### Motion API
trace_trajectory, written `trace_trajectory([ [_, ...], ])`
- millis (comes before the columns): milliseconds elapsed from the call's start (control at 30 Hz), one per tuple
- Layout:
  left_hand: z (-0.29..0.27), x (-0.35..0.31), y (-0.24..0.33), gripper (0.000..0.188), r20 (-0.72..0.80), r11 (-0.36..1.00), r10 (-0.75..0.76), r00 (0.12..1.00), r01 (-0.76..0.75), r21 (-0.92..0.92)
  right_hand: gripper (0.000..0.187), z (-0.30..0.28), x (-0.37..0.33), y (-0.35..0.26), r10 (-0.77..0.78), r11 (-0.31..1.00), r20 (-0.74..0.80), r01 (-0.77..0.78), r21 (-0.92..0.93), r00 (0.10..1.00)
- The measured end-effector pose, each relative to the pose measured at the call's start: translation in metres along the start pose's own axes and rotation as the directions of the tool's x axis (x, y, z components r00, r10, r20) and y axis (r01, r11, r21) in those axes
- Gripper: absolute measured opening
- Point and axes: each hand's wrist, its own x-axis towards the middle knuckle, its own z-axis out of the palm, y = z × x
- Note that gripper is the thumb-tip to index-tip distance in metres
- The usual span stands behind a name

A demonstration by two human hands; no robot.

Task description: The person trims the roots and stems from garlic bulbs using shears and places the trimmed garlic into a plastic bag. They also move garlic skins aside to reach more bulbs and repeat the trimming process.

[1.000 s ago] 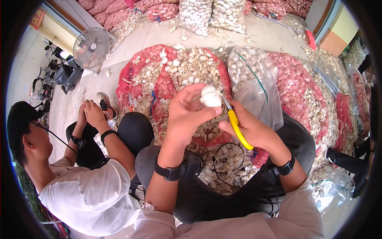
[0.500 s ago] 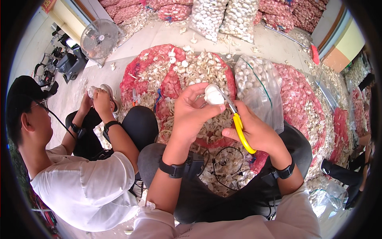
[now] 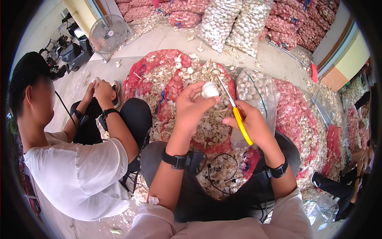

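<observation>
My left hand [image 3: 191, 108] holds a white garlic bulb [image 3: 209, 90] up between thumb and fingers. My right hand [image 3: 252, 125] grips yellow-handled scissors [image 3: 235, 111], whose thin blades point up and left, ending just right of the bulb. Both hands hover above a red mesh sack [image 3: 175, 85] spread open with a heap of garlic bulbs and skins on it. Black bands sit on both my wrists.
A person in a white shirt [image 3: 75, 171] sits at my left, both hands on a bulb [image 3: 96, 81]. A clear bag of garlic [image 3: 256, 91] lies to the right. Filled mesh sacks [image 3: 234, 20] are stacked behind; a fan [image 3: 107, 36] stands on the floor at the back left.
My hands, with the bulb and scissors, stay together in much the same pose. The view has tilted, so the person at my left appears higher and larger.
</observation>
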Motion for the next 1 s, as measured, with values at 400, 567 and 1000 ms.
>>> trace_trajectory([
  [400,-0.003,0.001,-0.002,0.056,0.052,0.972,0.009,0.999,-0.021,0.232,0.036,0.013,0.032,-0.003,0.248,0.75,0.12,-0.269,0.605,0.961],
  [567,0.004,-0.01,-0.007,0.06,0.202,0.858,0.143,0.969,-0.223,0.463,0.029,0.008,0.028,0.007,0.192,0.678,0.22,-0.291,0.675,0.957],
  [1000,0.022,-0.018,-0.01,0.055,0.26,0.973,0.024,0.965,-0.082,0.214,0.029,-0.003,0.005,0.02,0.142,0.487,0.142,-0.194,0.851,0.98],
])
